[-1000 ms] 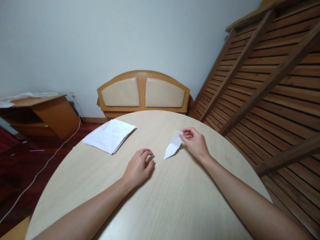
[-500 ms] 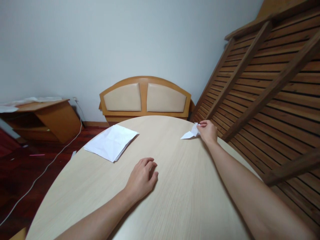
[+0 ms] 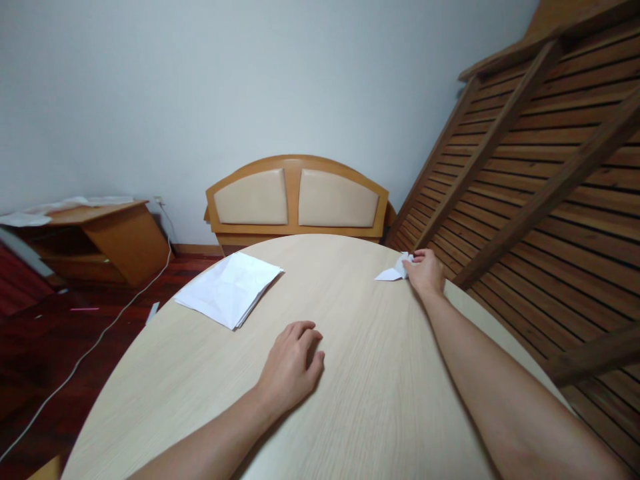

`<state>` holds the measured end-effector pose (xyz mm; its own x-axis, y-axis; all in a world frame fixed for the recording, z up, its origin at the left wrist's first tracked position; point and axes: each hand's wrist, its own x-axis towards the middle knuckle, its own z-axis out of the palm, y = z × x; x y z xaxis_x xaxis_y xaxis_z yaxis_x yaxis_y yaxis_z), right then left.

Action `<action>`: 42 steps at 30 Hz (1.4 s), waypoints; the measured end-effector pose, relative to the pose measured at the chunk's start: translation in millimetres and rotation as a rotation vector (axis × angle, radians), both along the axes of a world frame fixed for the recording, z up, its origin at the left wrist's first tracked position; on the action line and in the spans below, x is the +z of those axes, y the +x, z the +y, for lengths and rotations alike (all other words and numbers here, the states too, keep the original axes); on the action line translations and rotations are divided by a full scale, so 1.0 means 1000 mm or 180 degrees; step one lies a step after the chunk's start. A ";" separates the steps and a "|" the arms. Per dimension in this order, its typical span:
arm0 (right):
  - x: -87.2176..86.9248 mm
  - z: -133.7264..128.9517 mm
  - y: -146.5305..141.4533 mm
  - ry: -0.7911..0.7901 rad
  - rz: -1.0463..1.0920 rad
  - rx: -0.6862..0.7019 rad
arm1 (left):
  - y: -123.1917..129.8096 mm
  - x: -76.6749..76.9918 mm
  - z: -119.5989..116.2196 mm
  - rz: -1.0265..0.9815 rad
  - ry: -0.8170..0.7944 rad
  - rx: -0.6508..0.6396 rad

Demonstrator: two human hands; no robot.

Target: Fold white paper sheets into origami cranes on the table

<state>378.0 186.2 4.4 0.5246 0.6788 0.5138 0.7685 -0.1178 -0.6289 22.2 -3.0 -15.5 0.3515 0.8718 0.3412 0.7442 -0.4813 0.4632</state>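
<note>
My right hand (image 3: 425, 272) reaches out to the far right edge of the round pale wooden table (image 3: 360, 400) and pinches a small folded white paper shape (image 3: 394, 271), which rests on the tabletop with its point facing left. My left hand (image 3: 295, 363) lies palm down near the middle of the table, fingers loosely curled, holding nothing. A stack of creased white paper sheets (image 3: 230, 288) sits at the table's far left, apart from both hands.
A wooden headboard with two beige padded panels (image 3: 297, 200) leans on the wall behind the table. A slatted wooden bed frame (image 3: 540, 167) stands tilted at the right. A low wooden cabinet (image 3: 100, 240) and a white cable (image 3: 75, 367) are on the dark red floor at left.
My right hand has carried the folded paper shape from the table's middle out to its far right edge. My left hand has stayed in place on the tabletop.
</note>
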 end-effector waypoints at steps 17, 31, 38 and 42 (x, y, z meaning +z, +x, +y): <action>-0.007 -0.126 -0.095 -0.0587 -0.1235 0.1523 | -0.089 0.016 0.047 0.1174 0.0285 0.1479; -0.033 -0.148 -0.093 -0.0812 -0.0976 0.2140 | -0.095 0.013 0.059 0.1018 0.0007 0.1953; -0.036 -0.148 -0.092 -0.0730 -0.1003 0.2200 | -0.104 0.013 0.063 0.0826 -0.0278 0.2383; -0.036 -0.148 -0.091 -0.0755 -0.1022 0.2213 | -0.102 0.020 0.062 0.0736 -0.0205 0.2559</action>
<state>287.1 38.1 -32.0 -0.2078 0.9059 0.3689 0.8542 0.3518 -0.3829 -80.3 59.0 5.0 -0.3303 0.9020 0.2780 0.9289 0.2584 0.2652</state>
